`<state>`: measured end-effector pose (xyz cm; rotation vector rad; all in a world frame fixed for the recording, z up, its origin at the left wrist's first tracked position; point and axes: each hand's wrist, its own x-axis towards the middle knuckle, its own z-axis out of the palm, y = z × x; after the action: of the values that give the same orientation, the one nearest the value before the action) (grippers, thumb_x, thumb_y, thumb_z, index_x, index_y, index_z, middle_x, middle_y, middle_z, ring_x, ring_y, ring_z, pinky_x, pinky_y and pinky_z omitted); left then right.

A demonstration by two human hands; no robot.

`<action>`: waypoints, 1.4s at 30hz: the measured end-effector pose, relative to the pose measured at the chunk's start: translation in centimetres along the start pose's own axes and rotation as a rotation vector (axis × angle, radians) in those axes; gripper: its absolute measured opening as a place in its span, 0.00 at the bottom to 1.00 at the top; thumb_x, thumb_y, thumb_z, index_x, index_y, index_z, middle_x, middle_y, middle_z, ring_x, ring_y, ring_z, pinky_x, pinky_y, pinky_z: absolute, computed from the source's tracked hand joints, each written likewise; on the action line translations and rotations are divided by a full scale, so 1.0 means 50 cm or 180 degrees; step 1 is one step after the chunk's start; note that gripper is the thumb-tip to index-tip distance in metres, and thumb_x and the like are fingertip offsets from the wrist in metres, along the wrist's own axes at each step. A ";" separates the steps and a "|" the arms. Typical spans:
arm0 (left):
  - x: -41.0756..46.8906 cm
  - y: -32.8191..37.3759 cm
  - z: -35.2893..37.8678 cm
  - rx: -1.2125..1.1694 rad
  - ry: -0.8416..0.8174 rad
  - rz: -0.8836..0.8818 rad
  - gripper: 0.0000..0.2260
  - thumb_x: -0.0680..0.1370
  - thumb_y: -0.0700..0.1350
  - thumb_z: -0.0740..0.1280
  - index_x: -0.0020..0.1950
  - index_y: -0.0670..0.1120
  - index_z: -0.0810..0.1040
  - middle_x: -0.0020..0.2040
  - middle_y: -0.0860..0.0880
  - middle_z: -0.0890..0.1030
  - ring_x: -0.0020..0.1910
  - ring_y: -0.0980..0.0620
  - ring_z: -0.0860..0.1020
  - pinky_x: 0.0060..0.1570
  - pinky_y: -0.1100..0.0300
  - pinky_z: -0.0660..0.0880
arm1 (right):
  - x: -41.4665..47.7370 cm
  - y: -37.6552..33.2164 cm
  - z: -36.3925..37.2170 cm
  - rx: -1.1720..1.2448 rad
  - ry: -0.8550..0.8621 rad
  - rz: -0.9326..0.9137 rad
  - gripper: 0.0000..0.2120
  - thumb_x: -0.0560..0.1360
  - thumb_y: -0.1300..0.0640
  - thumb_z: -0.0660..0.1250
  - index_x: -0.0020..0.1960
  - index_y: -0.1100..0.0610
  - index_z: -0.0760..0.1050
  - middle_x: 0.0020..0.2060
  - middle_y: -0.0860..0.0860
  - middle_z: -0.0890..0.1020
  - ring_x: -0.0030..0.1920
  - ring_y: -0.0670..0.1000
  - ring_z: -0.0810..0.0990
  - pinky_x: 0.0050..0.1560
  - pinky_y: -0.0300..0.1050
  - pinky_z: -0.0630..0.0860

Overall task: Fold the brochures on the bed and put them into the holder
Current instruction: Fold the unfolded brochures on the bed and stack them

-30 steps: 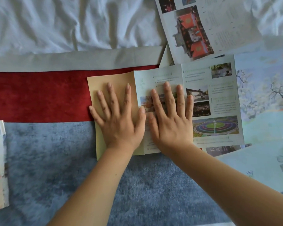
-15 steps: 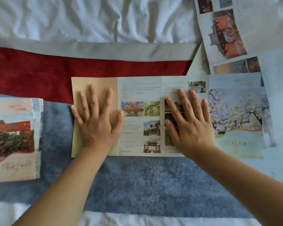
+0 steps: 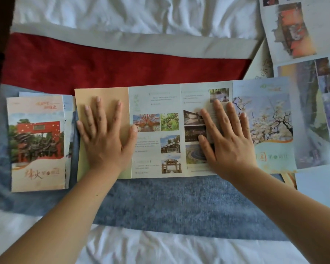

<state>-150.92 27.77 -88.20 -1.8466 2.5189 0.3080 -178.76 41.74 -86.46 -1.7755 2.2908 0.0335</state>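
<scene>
left hand (image 3: 103,138) flat on tan panel | right hand (image 3: 227,138) flat on glossy brochure (image 3: 156,130)

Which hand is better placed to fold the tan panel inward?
Likely the left hand: it lies flat on the tan panel, little finger at its outer edge; the right hand rests two panels away.

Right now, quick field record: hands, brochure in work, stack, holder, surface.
brochure: unfolded, lying lengthwise on the blue runner
left hand: flat, fingers spread, pressing the brochure's tan end panel
right hand: flat, pressing a photo panel further right
stack: folded brochures, just left of the open one
loose sheets: unfolded, top right
holder: not in view
surface: runner with a red band behind it, over a white sheet
</scene>
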 end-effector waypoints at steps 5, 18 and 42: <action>0.000 -0.007 0.008 -0.0075 0.0102 0.0068 0.32 0.81 0.68 0.47 0.84 0.59 0.48 0.85 0.46 0.43 0.83 0.39 0.42 0.78 0.34 0.42 | 0.003 0.009 0.006 -0.0012 0.0078 -0.0090 0.31 0.85 0.37 0.45 0.85 0.44 0.44 0.85 0.50 0.44 0.84 0.55 0.40 0.82 0.62 0.44; 0.005 -0.006 0.008 -0.0069 0.0055 0.0142 0.36 0.79 0.73 0.45 0.84 0.59 0.44 0.85 0.44 0.42 0.83 0.37 0.41 0.78 0.32 0.43 | 0.007 0.005 0.033 -0.0115 0.0260 -0.0068 0.30 0.85 0.38 0.44 0.85 0.45 0.44 0.85 0.50 0.45 0.84 0.56 0.41 0.81 0.63 0.45; 0.005 0.080 -0.078 -0.1097 -0.0384 -0.0185 0.41 0.74 0.72 0.53 0.84 0.59 0.46 0.85 0.46 0.46 0.83 0.44 0.41 0.78 0.35 0.38 | 0.007 0.007 0.029 -0.0022 0.0246 -0.0085 0.31 0.85 0.38 0.45 0.85 0.45 0.44 0.85 0.51 0.45 0.84 0.56 0.40 0.82 0.63 0.44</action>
<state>-154.32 28.06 -83.79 -1.9319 2.4478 0.8728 -178.90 41.76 -87.95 -1.8413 2.3221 -0.0325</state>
